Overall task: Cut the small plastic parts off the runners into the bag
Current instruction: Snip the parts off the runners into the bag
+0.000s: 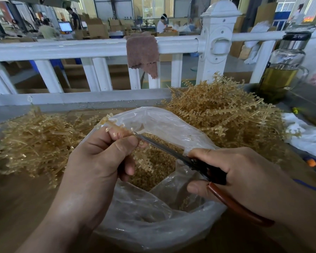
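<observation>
My left hand [100,161] grips an amber plastic runner [117,128] over the open clear plastic bag [153,216]. Small parts still hang from the runner's lower end [144,160]. My right hand [244,176] holds scissors [195,162] with black and red-brown handles. The blade tips touch the runner just beside my left thumb. Inside the bag lies a heap of small cut amber parts [159,161].
A pile of stripped runners [35,141] lies to the left, and a pile of runners with parts [226,114] to the right. White railing [98,48] with a brown cloth [142,52] behind. A glass bottle [283,70] stands at right.
</observation>
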